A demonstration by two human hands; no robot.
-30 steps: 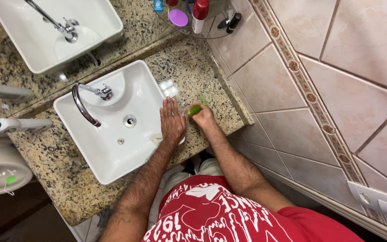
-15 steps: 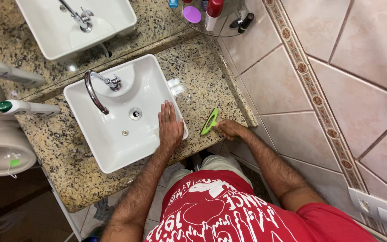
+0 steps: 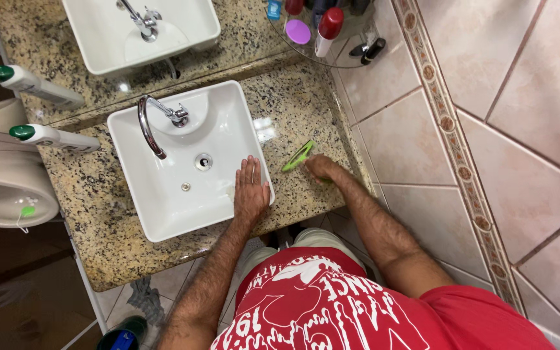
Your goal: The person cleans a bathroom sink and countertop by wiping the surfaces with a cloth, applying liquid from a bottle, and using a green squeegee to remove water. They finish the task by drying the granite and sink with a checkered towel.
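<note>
Bathroom scene, shot from straight above: you're standing at a speckled granite bench (image 3: 293,110) with beige wall tile filling the right side of the frame and a mirror running along the top, so the basin and tap show up twice.

Your left hand (image 3: 250,188) is lying flat and open, fingers together, on the right-hand rim of the square white sink (image 3: 163,201) near the middle of the frame. It isn't gripping anything, just resting palm down, partly over the rim and partly over the basin's inner wall. A pale scrap sits right at its left edge; can't tell what it is.

Your right hand (image 3: 322,167) is closed around the handle end of a green squeegee (image 3: 298,156), which lies on the bench just right of the sink, slanting toward the upper right. Its blade end is close to the sink's corner but not touching it, as far as I can see.

Other stuff around: a chrome tap (image 3: 153,123) arches over the basin, and the drain (image 3: 203,162) sits below it. 1 white spray bottle with a green cap (image 3: 50,136) lies on the bench at the left, with its reflection above it. A toilet bowl (image 3: 4,194) shows at the far left. A round glass shelf (image 3: 332,39) with toiletries sits at the top center. You're in a red printed shirt (image 3: 332,304) at the bottom.
</note>
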